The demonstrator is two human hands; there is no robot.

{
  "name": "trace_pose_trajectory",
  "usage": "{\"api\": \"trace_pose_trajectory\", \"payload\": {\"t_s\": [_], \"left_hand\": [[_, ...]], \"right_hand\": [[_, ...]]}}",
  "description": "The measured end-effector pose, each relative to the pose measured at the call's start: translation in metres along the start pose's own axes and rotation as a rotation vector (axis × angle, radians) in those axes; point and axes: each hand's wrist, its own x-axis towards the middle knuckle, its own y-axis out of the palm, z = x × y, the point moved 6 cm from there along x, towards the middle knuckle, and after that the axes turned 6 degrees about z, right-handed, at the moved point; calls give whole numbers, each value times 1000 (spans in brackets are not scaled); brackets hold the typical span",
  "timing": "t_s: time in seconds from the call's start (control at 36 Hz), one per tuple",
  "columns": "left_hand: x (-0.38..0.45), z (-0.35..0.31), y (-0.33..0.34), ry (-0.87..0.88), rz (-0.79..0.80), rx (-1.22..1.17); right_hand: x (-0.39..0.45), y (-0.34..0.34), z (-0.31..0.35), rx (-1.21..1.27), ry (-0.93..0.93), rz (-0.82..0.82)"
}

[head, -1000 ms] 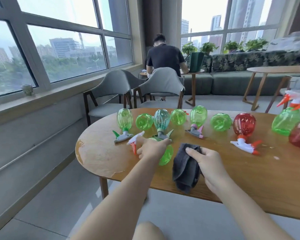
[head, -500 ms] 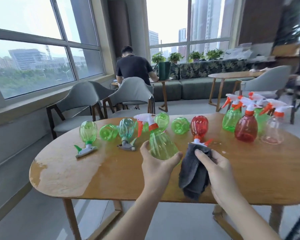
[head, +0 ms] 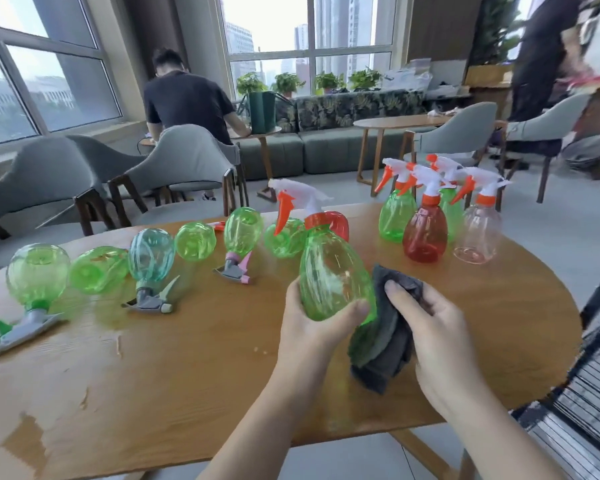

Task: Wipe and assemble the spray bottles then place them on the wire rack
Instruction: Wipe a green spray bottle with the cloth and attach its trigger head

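Lifted off the tabletop (head: 194,368) since a second ago, a green spray bottle (head: 333,278) is gripped upright in the left hand (head: 312,327), just above it. A dark cloth (head: 385,344), bunched in the right hand (head: 433,327), is pressed to its side. Wiping is judged under way; racking follows. No writing can be read.
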Motion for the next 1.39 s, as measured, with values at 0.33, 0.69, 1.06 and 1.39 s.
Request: {"api": "trace_pose_trajectory", "payload": {"t_s": [0.33, 0.69, 1.06, 1.39], "left_hand": [[9, 22, 6, -59, 49, -194], [17, 24, -13, -115, 108, -124], [9, 21, 2, -196, 279, -282], [2, 19, -9, -179, 212, -450]], "right_hand": [[19, -8, -19, 111, 136, -23], [20, -10, 44, -604, -526, -62], [13, 17, 50, -940, -800, 71], [-9, 33, 35, -849, -842, 213]]}}
